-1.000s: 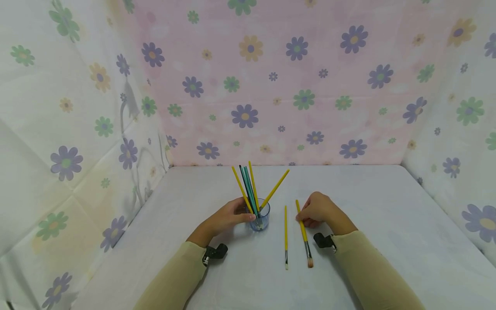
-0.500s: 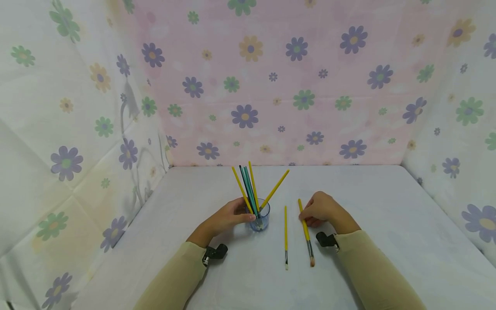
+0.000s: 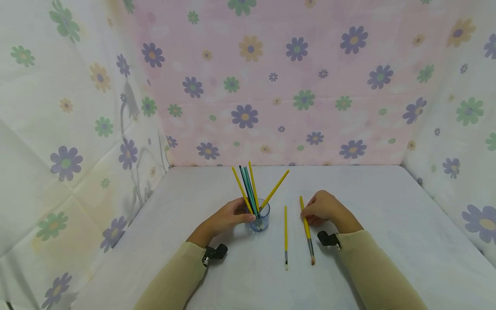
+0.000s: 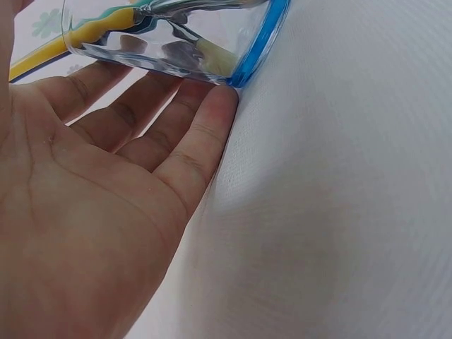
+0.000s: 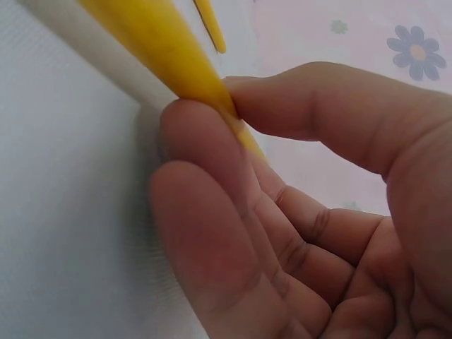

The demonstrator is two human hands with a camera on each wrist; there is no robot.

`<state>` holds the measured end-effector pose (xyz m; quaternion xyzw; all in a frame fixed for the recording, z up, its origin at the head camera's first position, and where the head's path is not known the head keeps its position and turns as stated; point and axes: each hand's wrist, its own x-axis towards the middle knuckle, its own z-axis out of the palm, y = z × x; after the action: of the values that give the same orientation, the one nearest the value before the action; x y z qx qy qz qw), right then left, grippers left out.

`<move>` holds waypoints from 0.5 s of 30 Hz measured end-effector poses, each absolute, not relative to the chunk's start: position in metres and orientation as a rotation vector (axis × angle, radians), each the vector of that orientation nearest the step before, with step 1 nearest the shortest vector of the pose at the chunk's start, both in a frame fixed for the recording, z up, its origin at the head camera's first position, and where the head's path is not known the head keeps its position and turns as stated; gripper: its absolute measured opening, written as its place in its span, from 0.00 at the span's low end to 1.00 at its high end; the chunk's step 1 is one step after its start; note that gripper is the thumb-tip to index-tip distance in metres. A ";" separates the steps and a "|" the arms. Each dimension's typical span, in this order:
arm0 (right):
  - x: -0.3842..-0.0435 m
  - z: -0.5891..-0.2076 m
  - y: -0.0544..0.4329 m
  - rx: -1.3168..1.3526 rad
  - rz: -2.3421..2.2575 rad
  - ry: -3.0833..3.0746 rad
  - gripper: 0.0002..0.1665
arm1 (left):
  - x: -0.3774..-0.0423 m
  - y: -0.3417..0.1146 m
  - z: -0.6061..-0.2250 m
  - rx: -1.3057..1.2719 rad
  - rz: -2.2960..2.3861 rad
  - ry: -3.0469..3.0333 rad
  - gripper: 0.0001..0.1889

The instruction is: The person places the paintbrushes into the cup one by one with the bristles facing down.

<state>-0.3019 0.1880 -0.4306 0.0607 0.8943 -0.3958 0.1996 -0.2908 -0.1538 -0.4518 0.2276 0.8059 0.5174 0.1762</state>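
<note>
My left hand point(image 3: 226, 218) holds a clear cup point(image 3: 261, 224), thumb at its near side and fingers round the back. Several paintbrushes point(image 3: 251, 189) with yellow, teal and dark handles lean in it. In the left wrist view the cup's blue base point(image 4: 263, 44) shows past the fingers, with pale bristles inside. Between thumb and fingers, my right hand point(image 3: 325, 209) pinches the yellow handle of a wide paintbrush point(image 3: 307, 229), bristles pointing towards me. The right wrist view has this handle point(image 5: 159, 44) slanting just off the cloth. A thinner yellow paintbrush point(image 3: 286, 232) lies between the hands.
A white cloth covers the table point(image 3: 248, 280). Flower-patterned sheets hang behind it point(image 3: 279, 99) and along both sides. Each wrist carries a small black camera point(image 3: 215, 252). The handles in the cup stick up and lean outwards.
My right hand has shifted slightly right and away from me with the wide paintbrush, which has turned a little about its length. The left hand, cup and thin paintbrush have stayed put.
</note>
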 end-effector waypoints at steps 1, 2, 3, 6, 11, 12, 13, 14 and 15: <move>-0.302 -0.430 0.188 0.168 -1.111 2.503 0.21 | -0.291 -0.154 -0.452 0.642 1.463 2.283 0.28; -0.301 -0.429 0.189 0.165 -1.115 2.504 0.21 | -0.291 -0.154 -0.452 0.640 1.462 2.283 0.27; -0.301 -0.429 0.189 0.165 -1.122 2.504 0.20 | -0.291 -0.154 -0.452 0.638 1.460 2.285 0.27; -0.302 -0.427 0.190 0.155 -1.133 2.513 0.20 | -0.290 -0.154 -0.451 0.634 1.458 2.286 0.27; -0.302 -0.425 0.191 0.152 -1.152 2.531 0.19 | -0.290 -0.154 -0.451 0.641 1.458 2.286 0.27; -0.302 -0.424 0.191 0.154 -1.163 2.531 0.19 | -0.290 -0.155 -0.452 0.643 1.457 2.287 0.27; -0.301 -0.422 0.191 0.154 -1.175 2.531 0.19 | -0.290 -0.154 -0.452 0.645 1.456 2.286 0.27; -0.300 -0.420 0.191 0.154 -1.189 2.530 0.19 | -0.291 -0.154 -0.452 0.648 1.457 2.285 0.27; -0.300 -0.418 0.191 0.153 -1.202 2.529 0.19 | -0.291 -0.154 -0.452 0.648 1.456 2.286 0.27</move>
<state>-0.2995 0.1906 -0.4181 0.0537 0.8890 -0.4226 0.1677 -0.2911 -0.1544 -0.4522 0.2290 0.8075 0.5142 0.1764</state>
